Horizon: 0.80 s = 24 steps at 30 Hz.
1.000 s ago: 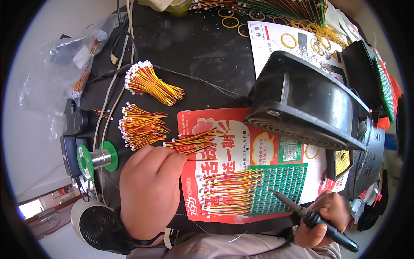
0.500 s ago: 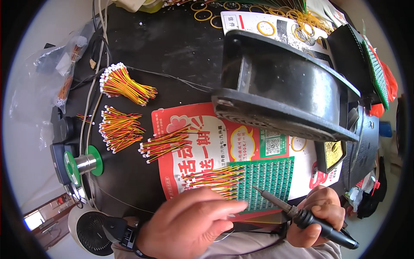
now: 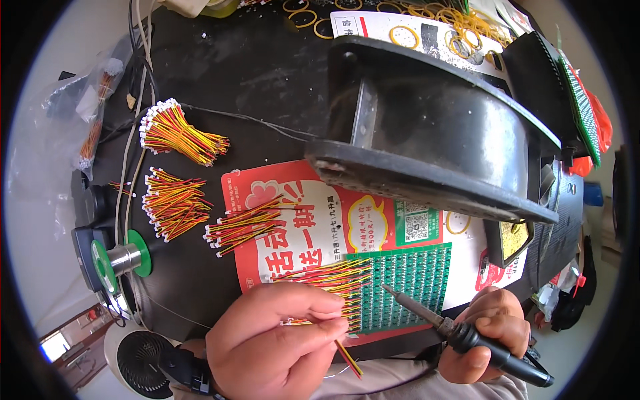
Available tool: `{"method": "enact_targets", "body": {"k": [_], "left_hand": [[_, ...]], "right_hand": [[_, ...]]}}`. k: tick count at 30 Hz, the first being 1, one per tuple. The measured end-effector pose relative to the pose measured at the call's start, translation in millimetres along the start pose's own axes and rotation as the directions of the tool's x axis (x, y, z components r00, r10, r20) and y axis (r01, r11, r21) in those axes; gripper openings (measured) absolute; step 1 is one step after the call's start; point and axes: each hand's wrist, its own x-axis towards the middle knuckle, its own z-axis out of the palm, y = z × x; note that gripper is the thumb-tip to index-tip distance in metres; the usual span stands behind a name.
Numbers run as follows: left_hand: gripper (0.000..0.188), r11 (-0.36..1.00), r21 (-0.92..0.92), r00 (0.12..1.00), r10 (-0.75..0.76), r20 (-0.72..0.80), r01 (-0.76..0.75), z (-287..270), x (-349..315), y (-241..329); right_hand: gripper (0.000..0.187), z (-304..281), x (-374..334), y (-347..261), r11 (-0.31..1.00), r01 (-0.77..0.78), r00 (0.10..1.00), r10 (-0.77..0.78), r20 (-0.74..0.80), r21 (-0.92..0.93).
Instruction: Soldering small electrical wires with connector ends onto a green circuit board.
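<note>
The left hand (image 3: 280,340) is closing thumb and forefinger on a few thin red-and-yellow wires (image 3: 349,361), which are sticking out below the fingers near the lower left edge of a green rectangular circuit-board panel (image 3: 410,287). The right hand (image 3: 490,333) is gripping a black-handled soldering iron with a metal shaft (image 3: 427,313), and its tip is pointing up and left over the panel; whether it is touching the surface, one cannot tell. A row of red-and-yellow wires with white connectors (image 3: 327,275) is lying along the panel's left side, partly hidden behind the left hand. The panel is resting on a red-and-white printed sheet (image 3: 233,267), where a small loose group of similar wires (image 3: 243,230) is lying farther up and left. Beyond the sheet, a spread-out wire pile (image 3: 175,203) and a tighter wire bundle (image 3: 183,133) are lying on the black tabletop (image 3: 267,73), with a silver solder spool with green flanges (image 3: 125,259) standing nearby. A large black plastic fan housing (image 3: 440,127) is looming above the panel, and a yellow sponge in a dark holder (image 3: 513,239) is sitting just beside it.
</note>
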Motion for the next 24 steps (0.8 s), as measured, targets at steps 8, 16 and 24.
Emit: {"method": "enact_targets", "body": {"k": [8,16,24], "left_hand": [[0.03,0.954,0.169,0.963,0.223,0.15,-0.248,9,-10,-26],[0.026,0.893,0.326,0.948,0.267,0.174,-0.311,17,-6,-21],[0.023,0.874,0.38,0.952,0.256,0.168,-0.302,19,-5,-23]], "right_hand": [[0.04,-1,-3,1,1.0,-0.019,1.0,0.019,0.01,-0.01],[0.04,2,-1,1,0.999,-0.019,1.0,0.019,-0.008,-0.034],[0.041,2,3,-2,0.997,-0.044,0.996,0.048,0.069,-0.061]]}}
